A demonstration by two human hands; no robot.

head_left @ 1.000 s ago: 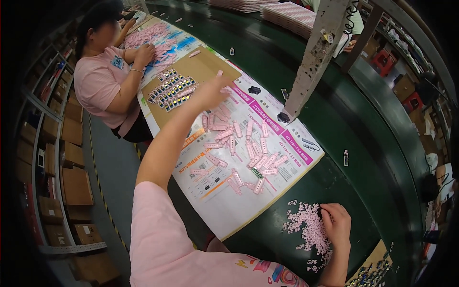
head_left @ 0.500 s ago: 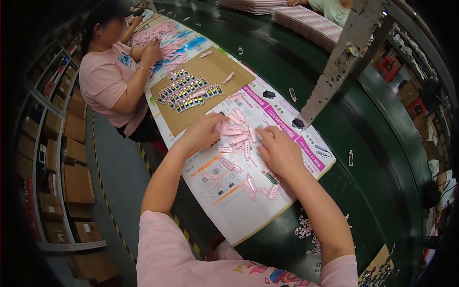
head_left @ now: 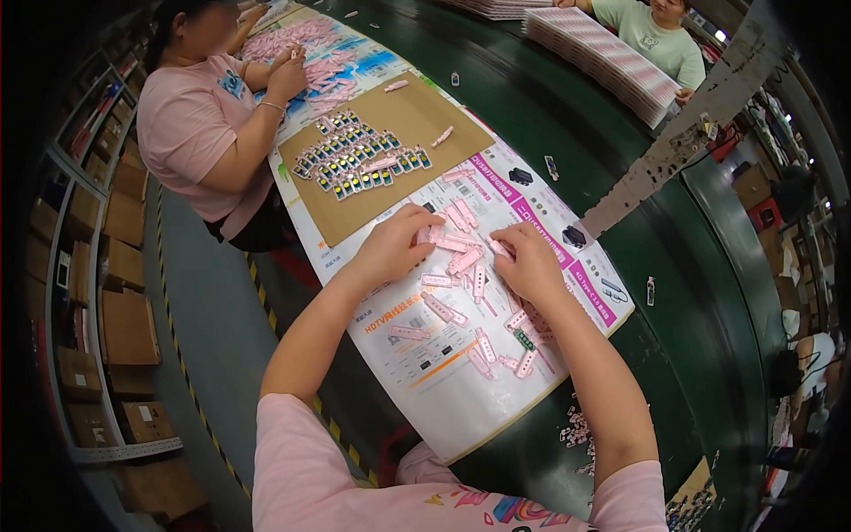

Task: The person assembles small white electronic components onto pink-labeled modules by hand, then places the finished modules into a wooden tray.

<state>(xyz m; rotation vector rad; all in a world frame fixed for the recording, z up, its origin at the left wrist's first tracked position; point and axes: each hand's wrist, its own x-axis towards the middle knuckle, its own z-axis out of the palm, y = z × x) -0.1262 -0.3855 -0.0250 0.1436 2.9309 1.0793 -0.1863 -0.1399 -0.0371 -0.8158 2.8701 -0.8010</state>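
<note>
Over a loose pile of small pink stick-shaped casings (head_left: 465,259), both of my hands are at work. My left hand (head_left: 394,241) is on the pile's left side, its thumb and fingers curled round a pink casing that is partly hidden. On the right side, my right hand (head_left: 529,266) pinches another pink casing (head_left: 501,250) between thumb and fingers. More casings lie nearer me, among them a pair end to end (head_left: 443,309). Beside my right forearm a small green circuit board (head_left: 525,340) shows among several casings.
Printed paper sheets (head_left: 443,399) cover the table. Beyond my left hand, a brown cardboard sheet (head_left: 425,115) bears rows of small boards (head_left: 359,164). A co-worker (head_left: 199,133) sits at the left. A metal post (head_left: 674,168) rises at right by the green belt (head_left: 612,177); another person holds stacked pink sheets (head_left: 603,58).
My right hand has closed on a casing at the pile's right side. The left hand stays at the pile's left. The view has shifted slightly, and more of the person at the back shows.
</note>
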